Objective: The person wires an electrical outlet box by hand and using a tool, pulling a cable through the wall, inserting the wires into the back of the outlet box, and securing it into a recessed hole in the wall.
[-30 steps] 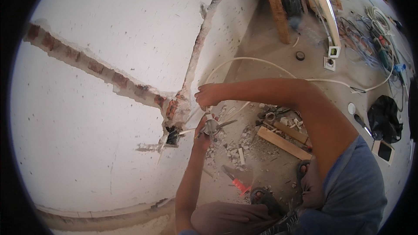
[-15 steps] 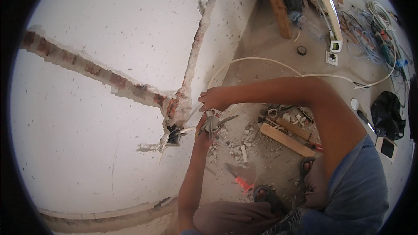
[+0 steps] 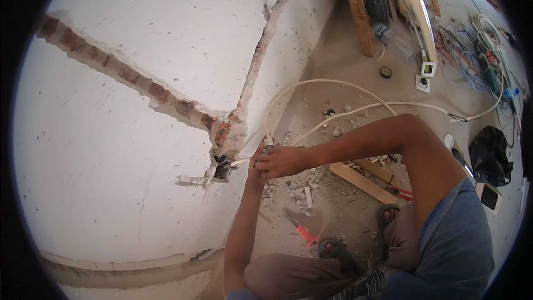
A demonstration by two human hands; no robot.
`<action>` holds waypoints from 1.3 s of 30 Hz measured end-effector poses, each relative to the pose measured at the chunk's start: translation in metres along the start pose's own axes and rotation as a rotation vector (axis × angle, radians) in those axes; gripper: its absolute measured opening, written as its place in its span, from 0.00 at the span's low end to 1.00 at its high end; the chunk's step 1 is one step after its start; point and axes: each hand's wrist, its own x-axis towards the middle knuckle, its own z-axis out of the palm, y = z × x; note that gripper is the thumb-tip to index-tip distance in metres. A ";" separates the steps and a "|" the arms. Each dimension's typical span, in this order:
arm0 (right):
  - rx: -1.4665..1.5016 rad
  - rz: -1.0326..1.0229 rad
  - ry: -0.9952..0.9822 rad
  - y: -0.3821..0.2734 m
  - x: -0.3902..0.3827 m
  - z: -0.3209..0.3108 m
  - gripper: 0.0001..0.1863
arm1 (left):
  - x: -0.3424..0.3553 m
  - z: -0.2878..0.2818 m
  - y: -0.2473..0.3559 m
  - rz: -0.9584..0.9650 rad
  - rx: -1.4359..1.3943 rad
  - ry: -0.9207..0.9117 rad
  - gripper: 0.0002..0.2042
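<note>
Close to the chipped hole (image 3: 222, 169) in the white wall, my two hands meet around a small round grey box (image 3: 268, 148). My left hand (image 3: 257, 162) grips it from the wall side, fingers curled and partly covered. Over its near side my right hand (image 3: 286, 162) is closed, with bent fingers pressed on it. A cream cable (image 3: 322, 81) runs into the top of the box and loops back across the floor. Short loose wires (image 3: 240, 161) stick out of the hole just left of my hands. Most of the box is hidden by my fingers.
Rubble (image 3: 291, 180), a wooden strip (image 3: 362, 183) and a red-handled tool (image 3: 306, 236) with a flat blade lie below my hands. Boards (image 3: 357, 14) lean at the back. A tape roll (image 3: 386, 72), tangled cables (image 3: 472, 50) and a black bag (image 3: 489, 155) are farther right.
My right hand has come down from above the box onto its near side and closed there. The cream cable now shows entering the box's top, and its loop has shifted.
</note>
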 end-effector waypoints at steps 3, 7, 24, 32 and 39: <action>0.181 0.111 -0.116 0.005 -0.003 -0.015 0.08 | 0.001 -0.009 0.001 0.032 0.084 -0.169 0.21; 0.575 0.415 0.150 0.041 -0.002 -0.031 0.05 | 0.001 -0.013 0.002 0.026 0.027 -0.255 0.21; 0.634 0.960 -0.011 0.061 -0.045 -0.072 0.15 | -0.005 -0.015 -0.012 -0.018 -0.131 -0.087 0.19; 0.367 0.932 0.150 -0.030 -0.095 -0.072 0.13 | -0.008 -0.003 -0.023 0.049 -0.152 -0.026 0.18; 0.248 0.855 0.206 -0.034 -0.082 -0.062 0.12 | -0.011 0.009 -0.022 0.071 -0.209 0.040 0.17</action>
